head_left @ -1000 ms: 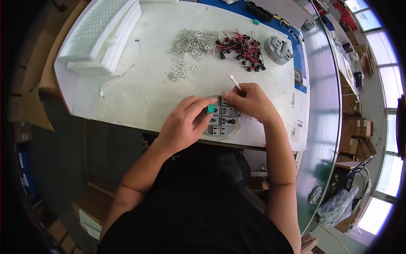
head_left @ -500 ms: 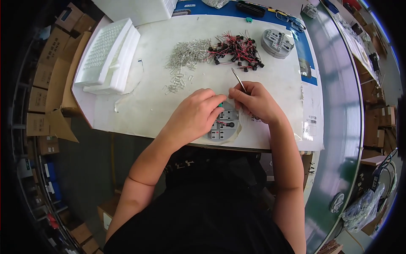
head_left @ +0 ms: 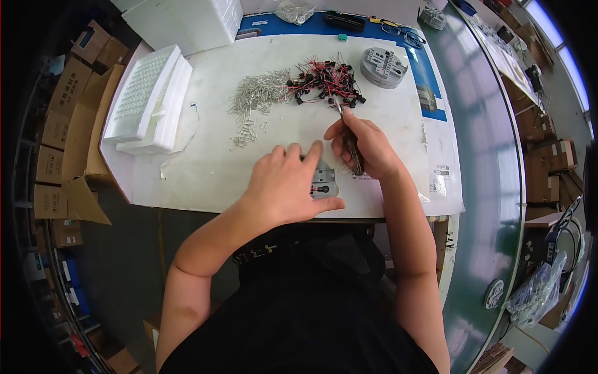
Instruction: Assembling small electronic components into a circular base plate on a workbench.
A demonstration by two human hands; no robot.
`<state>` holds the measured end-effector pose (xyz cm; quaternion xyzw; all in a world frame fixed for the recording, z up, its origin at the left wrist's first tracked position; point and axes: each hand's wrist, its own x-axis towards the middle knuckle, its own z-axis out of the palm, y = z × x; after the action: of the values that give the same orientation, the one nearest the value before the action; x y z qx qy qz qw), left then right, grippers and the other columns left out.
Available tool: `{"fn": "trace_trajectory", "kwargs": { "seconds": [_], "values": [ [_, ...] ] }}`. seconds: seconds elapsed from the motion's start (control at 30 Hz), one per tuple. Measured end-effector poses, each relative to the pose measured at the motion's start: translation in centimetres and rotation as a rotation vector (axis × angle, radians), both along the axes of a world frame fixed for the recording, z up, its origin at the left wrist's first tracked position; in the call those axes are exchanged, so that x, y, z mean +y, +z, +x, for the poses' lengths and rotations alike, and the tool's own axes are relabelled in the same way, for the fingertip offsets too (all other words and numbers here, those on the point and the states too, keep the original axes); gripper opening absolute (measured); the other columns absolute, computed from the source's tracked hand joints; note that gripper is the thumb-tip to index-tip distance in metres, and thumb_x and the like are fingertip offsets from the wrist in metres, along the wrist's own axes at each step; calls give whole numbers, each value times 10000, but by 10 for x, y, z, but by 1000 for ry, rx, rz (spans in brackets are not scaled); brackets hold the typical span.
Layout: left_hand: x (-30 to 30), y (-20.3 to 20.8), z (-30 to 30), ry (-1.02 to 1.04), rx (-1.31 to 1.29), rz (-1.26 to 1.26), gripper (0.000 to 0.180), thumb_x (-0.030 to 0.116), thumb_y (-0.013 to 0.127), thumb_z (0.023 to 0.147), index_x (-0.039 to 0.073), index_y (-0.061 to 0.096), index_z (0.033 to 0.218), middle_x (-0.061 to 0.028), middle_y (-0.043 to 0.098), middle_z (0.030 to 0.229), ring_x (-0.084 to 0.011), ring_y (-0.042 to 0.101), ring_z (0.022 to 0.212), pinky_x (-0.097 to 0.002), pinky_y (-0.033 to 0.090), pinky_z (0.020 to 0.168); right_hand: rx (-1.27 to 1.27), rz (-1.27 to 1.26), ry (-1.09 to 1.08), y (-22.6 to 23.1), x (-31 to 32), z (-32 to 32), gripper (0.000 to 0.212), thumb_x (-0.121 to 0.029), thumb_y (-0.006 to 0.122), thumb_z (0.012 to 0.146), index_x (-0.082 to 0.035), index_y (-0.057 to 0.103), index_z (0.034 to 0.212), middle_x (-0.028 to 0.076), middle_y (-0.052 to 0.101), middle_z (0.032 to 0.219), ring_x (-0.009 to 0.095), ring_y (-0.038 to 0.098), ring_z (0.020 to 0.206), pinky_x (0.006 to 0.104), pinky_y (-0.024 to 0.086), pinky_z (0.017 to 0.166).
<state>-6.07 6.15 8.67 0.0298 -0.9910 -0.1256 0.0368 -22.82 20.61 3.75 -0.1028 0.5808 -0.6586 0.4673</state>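
grey disc (head_left: 324, 177) | left hand (head_left: 281, 182) spread palm-down over it | right hand (head_left: 370, 144) gripping screwdriver (head_left: 354, 153)

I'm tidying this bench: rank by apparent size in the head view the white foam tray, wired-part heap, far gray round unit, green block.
1. White foam tray
2. Wired-part heap
3. Gray round unit
4. Green block

The person (head_left: 299, 318) wears a black top (head_left: 274, 293) of matte cloth. The left hand (head_left: 280, 181), the right hand (head_left: 372, 146) and both arms (head_left: 408, 224) are bare, also above the elbows (head_left: 194, 265).
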Motion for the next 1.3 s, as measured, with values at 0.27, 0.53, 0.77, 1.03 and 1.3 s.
{"fn": "trace_trajectory", "kwargs": {
  "seconds": [0.27,0.53,0.77,1.03,1.3],
  "values": [
    [-9,2,19,-163,237,176,796,268,912,739,64,575,1431,-154,558,1232,-329,646,1115,-421,581,929,111,-191,-204,6,16,-2,477,-416,478,1164,-50,651,913,35,602,692,138,524,562,292,438,541],
    [-28,-72,43,-7,399,636,816,78,921,706,63,558,1437,-172,435,1356,-309,610,1130,-393,594,914,915,346,253,32,18,34,501,-384,582,1125,-2,627,804,59,611,661,201,558,572,352,438,564],
    [-24,-69,28,148,363,722,970,307,996,678,38,550,1496,-167,633,1146,-329,681,985,-440,576,892,1210,620,460,49,6,58,404,-372,652,1046,-40,736,832,193,676,698,421,646,667,505,513,631],
    [-35,-74,26,25,415,627,1086,330,1003,615,50,550,1561,-106,657,896,-277,640,834,-420,550,827,1250,766,543,57,-5,62,427,-350,650,1055,-21,715,791,210,632,657,444,619,650,530,481,626],
    [-36,-75,25,20,379,635,1072,300,984,622,47,538,1564,-103,661,892,-279,646,831,-420,556,847,1140,734,629,52,-10,50,489,-394,614,1070,-9,742,799,233,673,698,466,657,698,549,524,688]
  ]
}}
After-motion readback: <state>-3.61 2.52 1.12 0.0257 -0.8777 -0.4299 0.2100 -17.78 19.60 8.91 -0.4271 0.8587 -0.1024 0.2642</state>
